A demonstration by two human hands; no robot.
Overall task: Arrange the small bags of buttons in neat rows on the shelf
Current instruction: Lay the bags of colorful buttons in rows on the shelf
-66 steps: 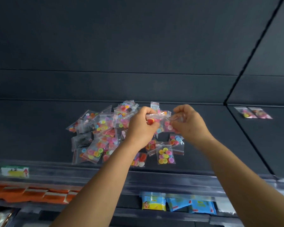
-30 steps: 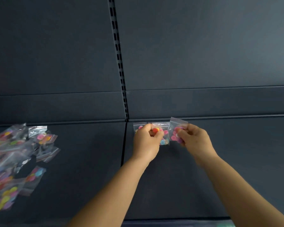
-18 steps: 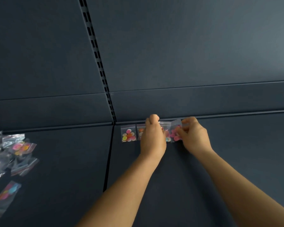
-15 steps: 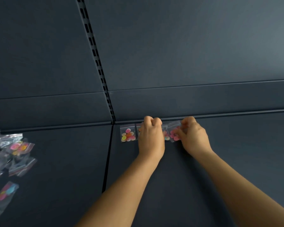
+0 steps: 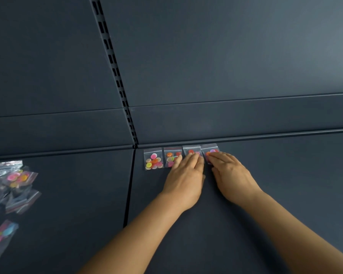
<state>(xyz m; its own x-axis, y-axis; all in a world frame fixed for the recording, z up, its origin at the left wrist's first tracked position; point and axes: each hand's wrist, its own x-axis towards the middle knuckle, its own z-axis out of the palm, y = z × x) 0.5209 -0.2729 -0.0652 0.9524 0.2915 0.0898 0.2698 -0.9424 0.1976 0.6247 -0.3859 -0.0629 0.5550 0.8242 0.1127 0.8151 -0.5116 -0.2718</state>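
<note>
4 button bags (image 5: pixel 172 158) line the shelf (image 5: pixel 285 184) back; left hand (image 5: pixel 184 175) and right hand (image 5: pixel 231 175) press flat (fingers straight), loose pile (image 5: pixel 12 186) at 9 o'clock.

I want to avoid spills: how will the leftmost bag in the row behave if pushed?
The leftmost bag is thin clear plastic, so probably floppy. It lies flat on the smooth shelf, so it likely slides. Loose buttons inside may shift.

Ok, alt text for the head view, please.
Both hands, left hand and right hand, press flat on a row of four button bags along the back of a dark shelf; a loose bag pile lies far left.
</note>
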